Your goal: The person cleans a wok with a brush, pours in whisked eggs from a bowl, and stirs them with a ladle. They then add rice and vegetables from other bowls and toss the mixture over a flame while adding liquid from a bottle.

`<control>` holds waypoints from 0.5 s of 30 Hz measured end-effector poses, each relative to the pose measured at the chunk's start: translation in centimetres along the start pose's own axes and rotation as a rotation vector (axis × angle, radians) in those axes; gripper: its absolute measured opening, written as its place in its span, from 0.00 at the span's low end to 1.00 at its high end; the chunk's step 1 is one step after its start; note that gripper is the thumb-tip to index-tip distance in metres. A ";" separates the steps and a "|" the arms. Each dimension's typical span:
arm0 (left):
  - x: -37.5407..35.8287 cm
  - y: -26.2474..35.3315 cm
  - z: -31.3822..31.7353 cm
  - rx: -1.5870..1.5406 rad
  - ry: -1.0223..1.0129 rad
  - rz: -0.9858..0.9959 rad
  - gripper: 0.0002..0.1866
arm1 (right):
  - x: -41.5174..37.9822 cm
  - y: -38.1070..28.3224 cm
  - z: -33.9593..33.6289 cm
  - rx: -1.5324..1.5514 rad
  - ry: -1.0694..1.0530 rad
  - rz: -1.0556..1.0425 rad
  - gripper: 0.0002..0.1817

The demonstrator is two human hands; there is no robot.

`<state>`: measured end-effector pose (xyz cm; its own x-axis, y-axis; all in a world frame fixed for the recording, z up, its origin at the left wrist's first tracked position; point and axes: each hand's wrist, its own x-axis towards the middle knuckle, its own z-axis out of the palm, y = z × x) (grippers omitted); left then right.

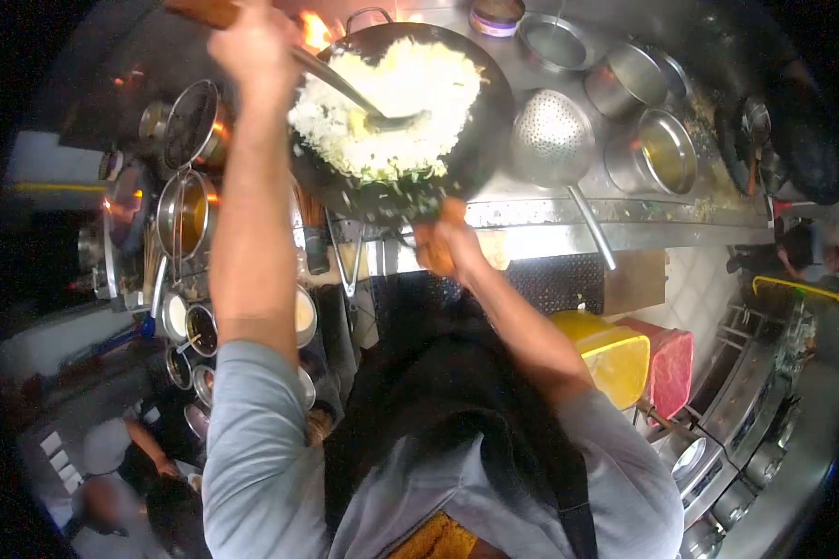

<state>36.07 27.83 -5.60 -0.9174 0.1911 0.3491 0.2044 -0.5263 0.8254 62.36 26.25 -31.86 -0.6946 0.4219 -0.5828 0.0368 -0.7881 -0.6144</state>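
My left hand (256, 51) is closed round the wooden handle of a long metal ladle (340, 82). The ladle slants down to the right, its head resting in a heap of white rice (382, 154) with green bits. This rice lies in a large dark wok (496, 112), with flames at its far left rim. At the wok's near side my right hand (449, 244) is closed on its handle, with something orange-brown in the grip, perhaps a cloth. Some loose grains blur near the wok's front rim.
A perforated strainer (552, 135) with a long handle lies right of the wok. Metal pots (625, 79) stand beyond it. A yellow bin (615, 354) and a red bin (671, 368) are below right. Bowls and pots (185, 214) line the left. Another person (116, 447) is at lower left.
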 end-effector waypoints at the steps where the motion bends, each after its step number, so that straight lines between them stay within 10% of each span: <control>1: 1.1 1.8 -0.3 -0.058 -0.022 -0.046 0.17 | -1.7 0.3 -0.8 -0.029 0.005 -0.057 0.24; 6: -2.6 7.7 -1.9 -0.100 -0.363 -0.013 0.19 | 3.0 -2.0 -0.6 0.070 -0.172 0.013 0.17; 10: -3.1 -1.9 -1.8 0.082 -0.117 0.107 0.18 | 5.4 -2.9 1.5 -0.076 -0.011 0.013 0.16; 15: -0.3 6.3 0.9 -0.025 -0.031 0.094 0.19 | -1.9 -0.9 -3.8 0.018 -0.087 -0.062 0.19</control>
<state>37.91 25.21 -0.09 -0.8834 0.1651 0.4386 0.2806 -0.5633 0.7771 66.41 27.90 -32.20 -0.7546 0.4307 -0.4951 -0.0208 -0.7698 -0.6379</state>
